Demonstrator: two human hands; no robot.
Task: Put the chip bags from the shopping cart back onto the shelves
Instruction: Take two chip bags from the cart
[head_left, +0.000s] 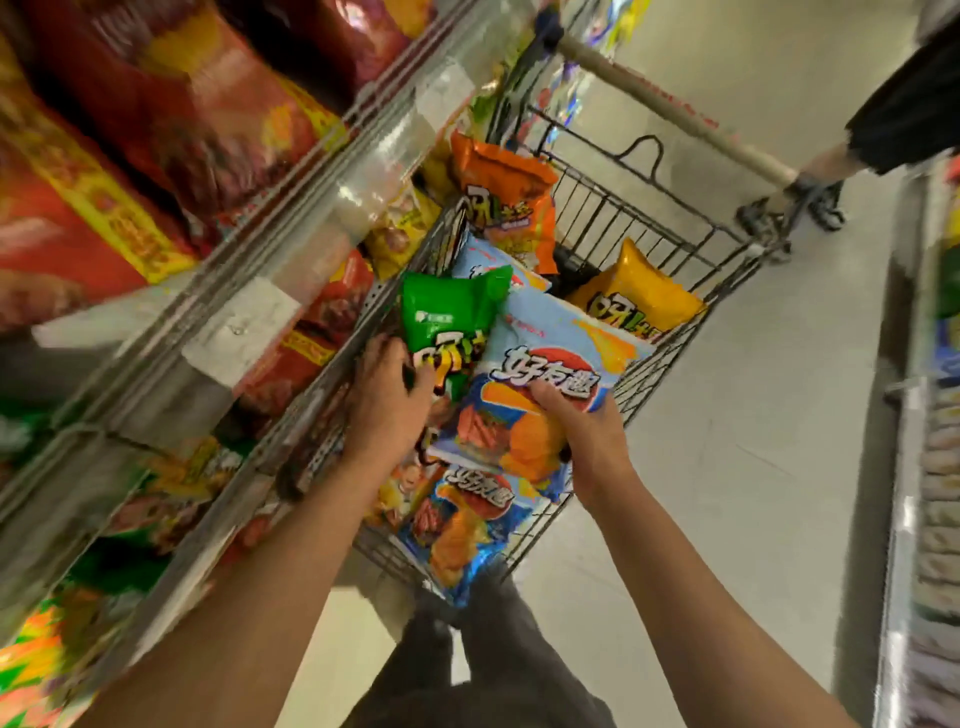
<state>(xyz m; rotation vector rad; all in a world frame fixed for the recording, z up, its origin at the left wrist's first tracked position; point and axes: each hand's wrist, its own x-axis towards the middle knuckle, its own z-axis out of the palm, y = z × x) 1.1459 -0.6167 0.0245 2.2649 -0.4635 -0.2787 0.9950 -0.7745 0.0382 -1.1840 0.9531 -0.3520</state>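
While both hands are down in the shopping cart (691, 208), the restocking looks, by my judgement, to be in its early or middle part: several chip bags are in the basket and none is on its way to the shelves (291, 208) at this moment. The left hand (395, 384) has its fingers curled round the lower edge of a green bag (447, 317), gripping it. The right hand (582, 431) grips a pale blue bag (545, 384) along its right side, thumb on the printed front, with the bag lying above the others.

Counting what shows in the cart: one green bag, one orange bag (504, 202) standing near the far end, one yellow bag (639, 296) against the right wall, and three pale blue bags, the held one, a second (462, 525) beneath it near the close end, and a third (483, 262) partly hidden behind the green one. That makes six, though more may lie underneath. The shelves to the left hold red and yellow packs (130, 182).
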